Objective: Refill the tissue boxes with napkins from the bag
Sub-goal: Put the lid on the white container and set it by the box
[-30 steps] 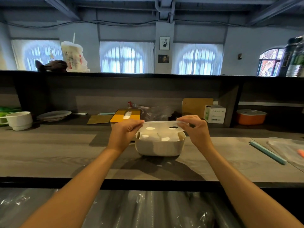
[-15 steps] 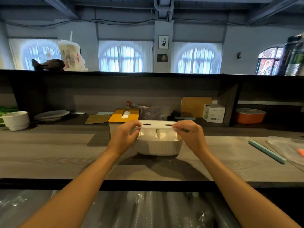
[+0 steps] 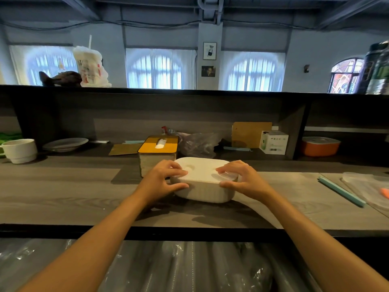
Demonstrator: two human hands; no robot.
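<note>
On the bench, dead centre: white tissue box [image 3: 203,187] sitting flat with its white lid [image 3: 203,169] on top, two round dimples in the lid

Left hand [image 3: 162,181]: at 9 o'clock of the box, fingers curled over the lid's left edge, thumb pressed to the box's side wall below, so it's gripping that end

Right hand [image 3: 242,179]: at 3 o'clock of the box, same deal mirrored, fingers bent onto the lid top and thumb against the side, clamped on that end

Yellow-lid tissue box [image 3: 157,153]: just behind the white one at about 11 o'clock, a bit of white napkin [image 3: 160,144] poking out of its slot

Plastic bag [image 3: 197,144]: crumpled greyish thing at 12 o'clock, right beside the yellow-lid box, can't tell what's in it

Far left, 9 o'clock: white cup [image 3: 20,150] and a plate [image 3: 65,143] behind it

Far right, 3 o'clock: light blue stick [image 3: 341,190] lying on the bench, orange container [image 3: 320,145] back on the shelf, small white carton [image 3: 273,142] next to a brown board [image 3: 250,133]

Top ledge, 10 o'clock: takeaway cup in a plastic bag [image 3: 90,67] with a straw
</note>
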